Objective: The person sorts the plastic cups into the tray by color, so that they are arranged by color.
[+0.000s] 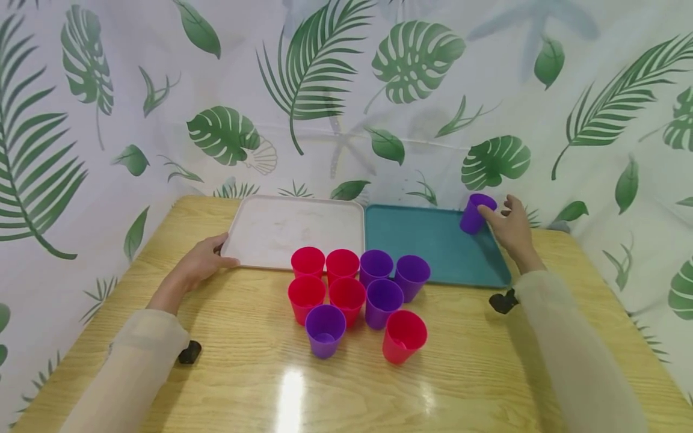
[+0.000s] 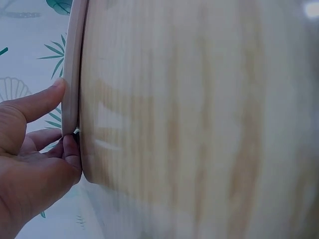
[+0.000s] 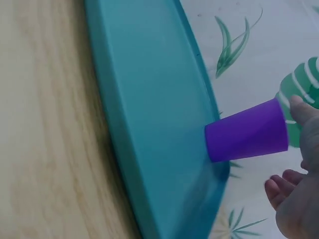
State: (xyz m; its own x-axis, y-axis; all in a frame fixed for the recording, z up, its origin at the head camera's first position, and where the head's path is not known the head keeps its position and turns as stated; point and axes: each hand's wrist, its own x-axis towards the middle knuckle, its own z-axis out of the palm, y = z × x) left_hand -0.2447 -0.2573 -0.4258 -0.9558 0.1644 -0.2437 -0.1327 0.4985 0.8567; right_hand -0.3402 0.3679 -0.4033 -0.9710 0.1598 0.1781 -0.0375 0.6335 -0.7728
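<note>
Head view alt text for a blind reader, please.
A person's right hand is at the rim of a purple cup on a teal tray; the left hand holds the near-left corner of a white tray. Nearer, five red cups and four purple cups stand grouped on a wooden table.

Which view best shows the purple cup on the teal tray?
The right wrist view: the purple cup appears large and side-on, its wall unblocked by the right hand. The head view shows it smaller, partly covered by that hand; the left wrist view misses it.
</note>
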